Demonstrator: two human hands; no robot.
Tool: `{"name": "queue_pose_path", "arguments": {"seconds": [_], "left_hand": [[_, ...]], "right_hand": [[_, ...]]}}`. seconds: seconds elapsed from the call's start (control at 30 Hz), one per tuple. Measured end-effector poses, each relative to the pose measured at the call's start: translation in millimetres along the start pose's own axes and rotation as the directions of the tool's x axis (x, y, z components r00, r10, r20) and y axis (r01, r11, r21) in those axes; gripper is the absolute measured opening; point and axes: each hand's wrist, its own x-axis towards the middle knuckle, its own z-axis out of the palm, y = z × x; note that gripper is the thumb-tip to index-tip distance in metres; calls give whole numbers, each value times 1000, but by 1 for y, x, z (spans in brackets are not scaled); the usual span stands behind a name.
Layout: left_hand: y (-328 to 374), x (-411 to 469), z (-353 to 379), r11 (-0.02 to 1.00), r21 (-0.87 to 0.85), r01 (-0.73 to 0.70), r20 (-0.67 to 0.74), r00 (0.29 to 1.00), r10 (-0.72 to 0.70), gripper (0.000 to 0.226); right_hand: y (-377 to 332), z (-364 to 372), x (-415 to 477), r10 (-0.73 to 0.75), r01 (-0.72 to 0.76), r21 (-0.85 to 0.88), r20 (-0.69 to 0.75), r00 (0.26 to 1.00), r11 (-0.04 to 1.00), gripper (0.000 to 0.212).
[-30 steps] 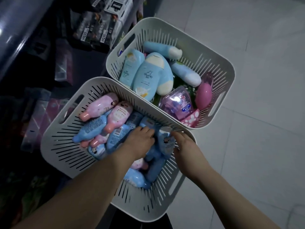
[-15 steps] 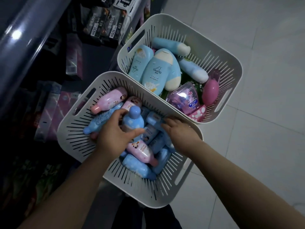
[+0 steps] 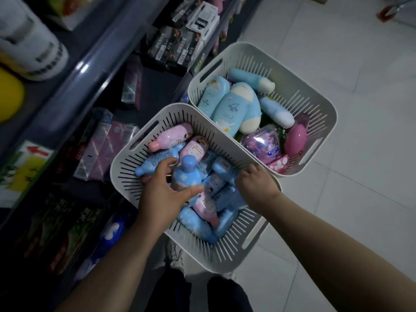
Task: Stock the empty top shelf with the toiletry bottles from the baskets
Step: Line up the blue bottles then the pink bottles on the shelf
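The left hand (image 3: 163, 194) has its thumb and fingers wrapped round a small blue plastic bottle with white cloud print and a rounded blue cap (image 3: 186, 176), held cap-up just above the heap. The right hand (image 3: 255, 184) is curled down into the same pile, fingertips buried among blue bottles; whether it has actually gripped one I cannot tell. Both hands are inside the near white slotted plastic basket (image 3: 126, 167), which holds pink and blue bottles lying crosswise, a pink one with a pink cap (image 3: 172, 139) near the far wall. Touching it behind stands a second white slotted basket (image 3: 324, 104) with larger pale blue bottles and pink containers. Both sit on grey floor tiles (image 3: 349, 210), beside dark shelving (image 3: 94, 57) packed with boxed goods.
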Motion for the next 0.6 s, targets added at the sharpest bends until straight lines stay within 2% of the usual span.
{"name": "queue_pose_path", "arguments": {"seconds": [0.1,0.17,0.27,0.33,0.5,0.6], "left_hand": [[23,-20,-18,998,-61,5,-94,996,-11,62],[42,-38,-34,995,-100,-11,-185,983,-7,49],[66,-69,-60,982,-184,-41,-314,949,-19,45],[82,-94,-77,971,-229,-64,-398,917,-33,49],[126,-156,-122,948,-271,-167,-598,801,-31,44],[154,-199,-154,943,-241,-229,-698,716,-5,41]], "right_hand": [[4,-41,-11,42,-40,117,-17,999,992,30],[10,-70,-23,104,-109,285,35,994,952,37],[16,-120,-44,127,-110,611,17,992,784,46],[13,-153,-57,112,-71,743,-6,994,665,49],[-20,-230,-85,-15,93,930,-94,995,355,42],[-54,-269,-98,-135,184,950,-154,979,250,45]]}}
